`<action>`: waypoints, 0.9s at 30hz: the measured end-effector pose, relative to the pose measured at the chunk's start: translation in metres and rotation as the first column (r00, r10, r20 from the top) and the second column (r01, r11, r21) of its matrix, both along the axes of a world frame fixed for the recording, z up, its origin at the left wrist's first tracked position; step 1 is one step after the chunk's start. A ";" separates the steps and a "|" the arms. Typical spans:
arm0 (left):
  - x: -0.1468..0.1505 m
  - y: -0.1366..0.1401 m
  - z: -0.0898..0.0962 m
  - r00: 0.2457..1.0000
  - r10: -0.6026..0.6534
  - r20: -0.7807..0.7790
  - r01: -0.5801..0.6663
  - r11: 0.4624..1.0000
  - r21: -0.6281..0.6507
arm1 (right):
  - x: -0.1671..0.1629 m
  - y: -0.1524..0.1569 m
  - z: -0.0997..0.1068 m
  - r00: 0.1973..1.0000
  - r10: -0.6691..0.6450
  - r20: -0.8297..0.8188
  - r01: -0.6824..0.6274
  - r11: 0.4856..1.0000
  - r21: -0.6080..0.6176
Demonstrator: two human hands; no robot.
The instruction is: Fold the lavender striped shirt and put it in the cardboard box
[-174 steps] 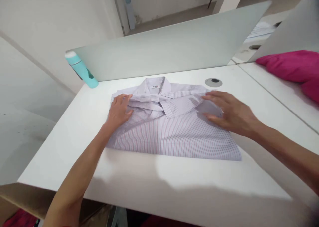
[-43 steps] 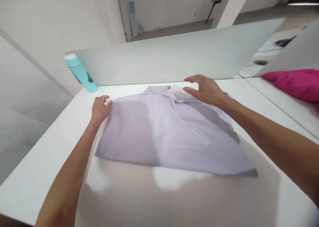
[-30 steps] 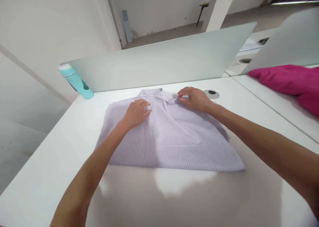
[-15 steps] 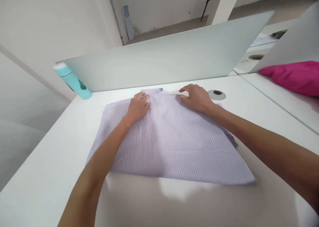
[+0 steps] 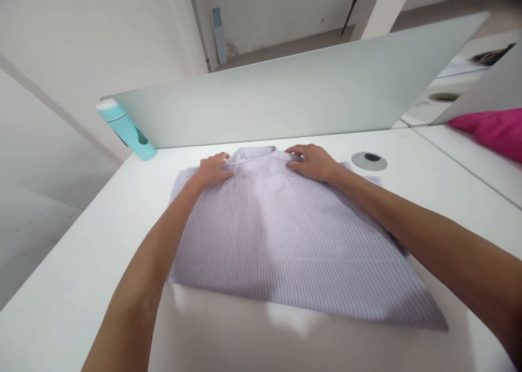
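Observation:
A striped shirt [image 5: 261, 236], pale with thin dark and reddish lines, lies spread on the white table with its collar [image 5: 256, 152] at the far end. My left hand [image 5: 213, 171] is closed on the shoulder just left of the collar, thumb on top of the cloth. On the other side, my right hand [image 5: 313, 162] grips the shoulder seam close to the collar between thumb and fingers. Under my right forearm, part of the shirt's side and sleeve is hidden. The lower hem runs toward me and flares out to a corner at the right.
A turquoise bottle-like container [image 5: 127, 130] with a white top stands at the table's far left corner. A pale partition [image 5: 261, 105] closes off the back edge. A round cable grommet [image 5: 369, 161] lies right of the shirt, and pink cloth [image 5: 489, 130] farther right.
My left hand has shifted left from the shirt's upper back to the shoulder beside the collar. The right hand has closed on the opposite shoulder. The collar shows more, and the view has shifted.

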State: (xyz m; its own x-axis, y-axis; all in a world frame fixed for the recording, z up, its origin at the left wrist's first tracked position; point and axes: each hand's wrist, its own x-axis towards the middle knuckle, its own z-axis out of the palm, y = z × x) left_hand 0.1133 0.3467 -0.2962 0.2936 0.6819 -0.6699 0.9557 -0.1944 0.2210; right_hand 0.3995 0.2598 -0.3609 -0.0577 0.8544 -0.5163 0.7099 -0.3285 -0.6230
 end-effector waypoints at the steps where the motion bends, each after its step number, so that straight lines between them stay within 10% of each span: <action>1: 0.000 0.002 0.000 0.999 -0.018 -0.028 0.018 1.000 -0.003 | 0.000 0.000 0.002 1.000 -0.002 0.006 0.002 1.000 -0.006; 7: 0.003 0.011 0.012 0.997 -0.066 0.034 0.069 0.995 -0.076 | 0.002 -0.005 0.012 0.992 -0.072 -0.107 0.070 0.997 -0.028; 14: -0.006 0.019 0.025 0.904 0.323 0.279 -0.256 0.933 -0.251 | 0.013 -0.004 0.034 0.912 -0.276 -0.304 0.232 0.957 -0.173; 27: -0.004 0.041 -0.015 0.839 0.447 0.310 -0.418 0.894 -0.159 | 0.011 0.002 0.014 0.818 -0.398 -0.415 0.450 0.892 0.032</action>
State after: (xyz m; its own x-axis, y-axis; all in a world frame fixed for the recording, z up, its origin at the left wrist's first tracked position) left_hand 0.1097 0.3880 -0.3116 0.1951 0.7386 -0.6453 0.8058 0.2544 0.5348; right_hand 0.4108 0.2616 -0.3466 0.1528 0.8955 -0.4181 0.2104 -0.4428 -0.8716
